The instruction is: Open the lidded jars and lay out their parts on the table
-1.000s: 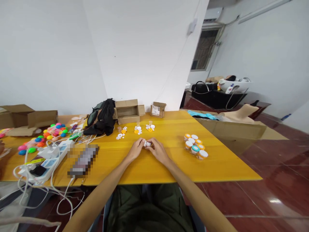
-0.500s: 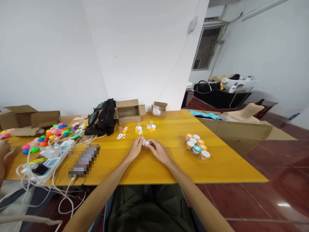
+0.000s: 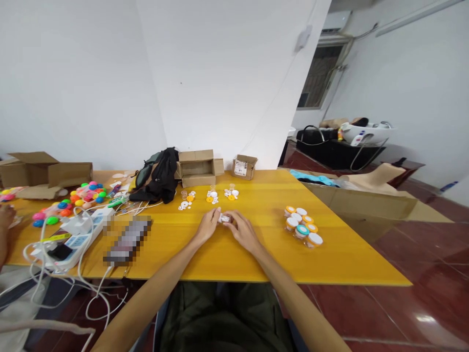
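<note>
Over the middle of the table [image 3: 264, 266], a small clear jar with white showing on it [image 3: 224, 218] is held between both of my hands. My left hand [image 3: 208, 226] is closed on its left end, thumb uppermost. On the other end, the fingers of my right hand [image 3: 241, 229] curl round it; its details are too small to make out. Beyond my hands lie three small groups of white disc-like pieces [image 3: 184, 204] with yellow rings [image 3: 209, 199] and little clear cups [image 3: 232, 187]. To the right stand several lidded clear jars [image 3: 302, 231], their lids white, orange and teal.
Cardboard boxes [image 3: 198, 180] and a black bag [image 3: 163, 178] stand along the wall. At left are a phone [image 3: 130, 239], a power strip [image 3: 82, 239] with tangled white cables and colourful balls [image 3: 88, 193]. Another person's hand [image 3: 5, 222] shows at the far left edge.
The camera view has shifted slightly. Both hands stay together on the small jar, which has turned a little between my fingers.
</note>
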Demonstrator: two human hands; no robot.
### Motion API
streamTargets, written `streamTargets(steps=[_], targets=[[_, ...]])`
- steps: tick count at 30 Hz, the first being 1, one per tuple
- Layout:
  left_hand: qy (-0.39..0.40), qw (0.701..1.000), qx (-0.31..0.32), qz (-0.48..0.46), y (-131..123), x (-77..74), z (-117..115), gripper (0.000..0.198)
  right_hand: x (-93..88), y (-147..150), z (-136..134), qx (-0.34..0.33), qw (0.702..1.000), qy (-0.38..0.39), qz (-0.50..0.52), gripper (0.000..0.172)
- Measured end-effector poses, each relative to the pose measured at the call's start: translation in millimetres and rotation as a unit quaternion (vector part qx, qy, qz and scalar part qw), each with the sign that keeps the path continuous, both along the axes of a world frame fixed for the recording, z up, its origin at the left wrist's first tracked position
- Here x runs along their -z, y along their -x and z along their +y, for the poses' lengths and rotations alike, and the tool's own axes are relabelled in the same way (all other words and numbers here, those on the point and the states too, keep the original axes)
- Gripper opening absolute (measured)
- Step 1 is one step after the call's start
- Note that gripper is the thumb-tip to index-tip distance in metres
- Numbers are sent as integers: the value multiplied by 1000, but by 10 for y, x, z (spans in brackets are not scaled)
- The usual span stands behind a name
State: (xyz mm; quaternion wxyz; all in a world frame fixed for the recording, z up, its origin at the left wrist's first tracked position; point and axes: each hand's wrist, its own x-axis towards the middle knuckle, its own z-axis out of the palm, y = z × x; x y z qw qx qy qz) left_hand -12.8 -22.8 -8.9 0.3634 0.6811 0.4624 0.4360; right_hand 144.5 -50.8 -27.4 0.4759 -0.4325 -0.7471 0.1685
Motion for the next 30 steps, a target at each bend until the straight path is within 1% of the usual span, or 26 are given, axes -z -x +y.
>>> streamTargets(steps=[3, 8, 11, 14, 16, 18, 21, 23, 25, 27, 30], targets=[[-1, 1000, -4, -1, -12, -10, -1, 55, 11, -6, -16, -4, 1000, -26, -4, 23], [7, 1000, -16, -19, -22, -21, -5, 52, 17, -4, -3, 6, 1000, -17, 12, 17], [10, 998, -41, -46, -8, -28, -1, 50, -4, 4, -12, 21, 999, -14, 25, 17], [8, 993, -76, -87, 36, -37, 30, 49, -24, 4, -29, 55, 997, -24, 38, 19], [18, 986, -112, -123, 80, -46, 62, 50, -28, -4, -30, 88, 995, -29, 33, 20], [38, 974, -150, -163, 123, -55, 91, 52, -24, -14, -16, 126, 992, -19, 5, 17], [70, 959, -180, -205, 162, -70, 107, 55, -12, -13, 24, 180, 980, 33, -77, 8], [82, 956, -183, -213, 160, -79, 97, 57, -1, 5, 52, 199, 968, 71, -135, 4], [81, 960, -173, -203, 145, -83, 80, 57, 19, 26, 83, 209, 959, 87, -172, 4], [70, 970, -151, -179, 129, -78, 63, 57, 57, 32, 127, 210, 956, 77, -188, 5], [61, 980, -111, -153, 118, -59, 51, 53, 151, -21, 224, 206, 960, 37, -183, 3]])
